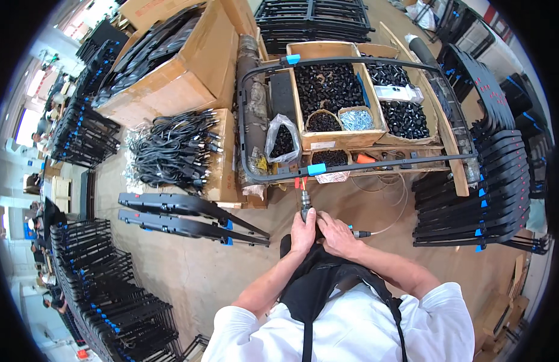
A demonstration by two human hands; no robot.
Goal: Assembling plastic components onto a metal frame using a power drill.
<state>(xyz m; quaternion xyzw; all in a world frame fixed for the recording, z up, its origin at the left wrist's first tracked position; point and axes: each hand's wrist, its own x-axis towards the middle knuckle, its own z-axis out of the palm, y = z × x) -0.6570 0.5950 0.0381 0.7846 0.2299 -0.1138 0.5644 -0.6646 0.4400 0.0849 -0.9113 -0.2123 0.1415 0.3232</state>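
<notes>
In front of my black apron (318, 274), an air screwdriver (305, 199) points away from me with its metal nose forward. My left hand (303, 233) is wrapped round its body, thumb along the top. Close against it, my right hand (338, 236) is closed on the rear part, its fingers partly hidden. An air hose coupling (361, 233) sticks out beside the right hand. Beyond the tool's tip, a black tubular frame (406, 161) with blue pads lies across the bench and the wooden boxes.
Wooden boxes (376, 140) hold black caps and silver screws. A plastic bag (282, 140) of small black parts stands beside them. Black cables (174, 148) lie on a carton to the left. Black frames are stacked at right (472, 199) and left (98, 271). The hose (400, 211) loops below the bench.
</notes>
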